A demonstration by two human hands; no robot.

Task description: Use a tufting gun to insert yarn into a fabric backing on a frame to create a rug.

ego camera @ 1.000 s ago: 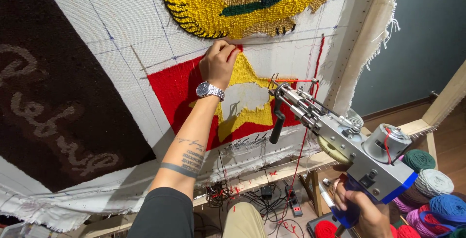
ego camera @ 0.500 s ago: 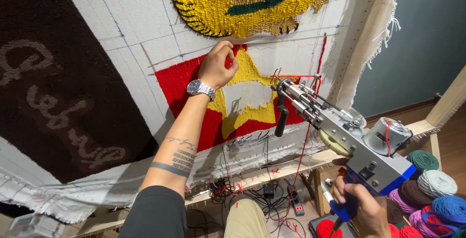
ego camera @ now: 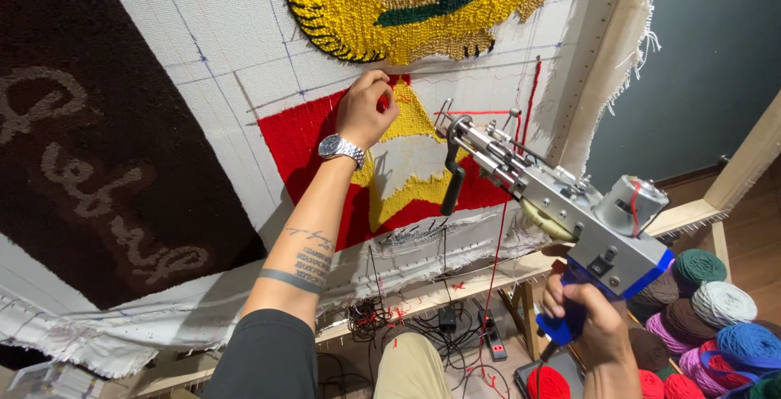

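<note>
My left hand, with a silver watch on its wrist, is pinched on the top edge of the red tufted patch of the stretched white cloth. The patch also has yellow and white areas. My right hand grips the blue handle of a grey tufting gun. The gun's tip points at the cloth near the patch's upper right, and red yarn runs down from it.
A yellow and green tufted shape is above, a dark brown rug area with beige script at left. The wooden frame edges the cloth. Yarn balls in several colours lie at lower right. Cables and a power strip sit below.
My left hand slid from flat on the red and yellow patch up to its top edge and closed into a pinch. The tufting gun stayed about where it was.
</note>
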